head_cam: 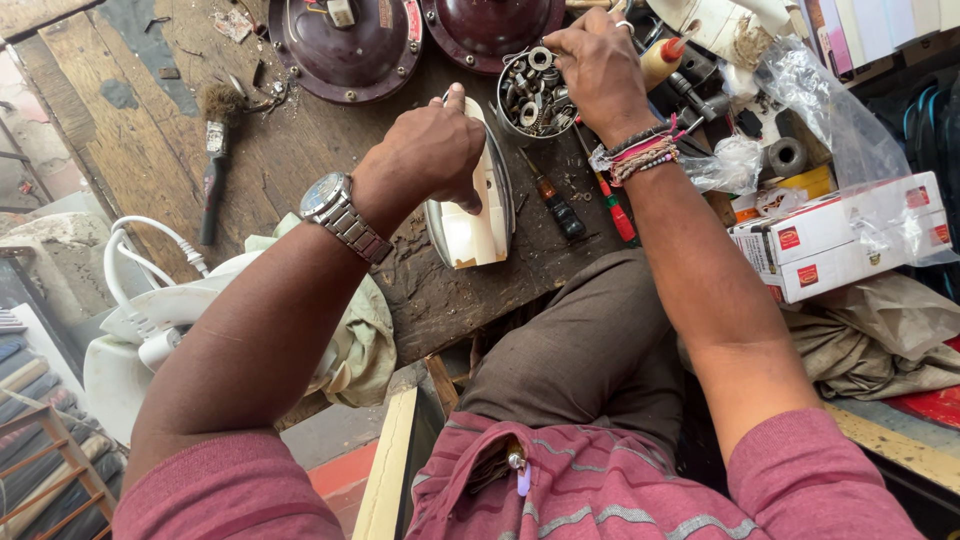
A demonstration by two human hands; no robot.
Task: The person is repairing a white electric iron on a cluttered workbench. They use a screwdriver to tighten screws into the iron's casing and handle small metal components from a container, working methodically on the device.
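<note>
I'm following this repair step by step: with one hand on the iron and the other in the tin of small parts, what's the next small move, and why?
Probably pinch one nut or washer out of the round tin and bring it to the cream iron. The right hand has its fingers at the tin's rim, over mixed metal hardware, while the left hand steadies the iron on its side on the wooden bench.

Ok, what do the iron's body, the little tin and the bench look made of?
Iron body: cream plastic, smooth and matte, held by the left hand. Tin: shiny thin metal, full of steel-looking nuts and washers. Bench: bare, worn wood with visible grain and cracks.
</note>
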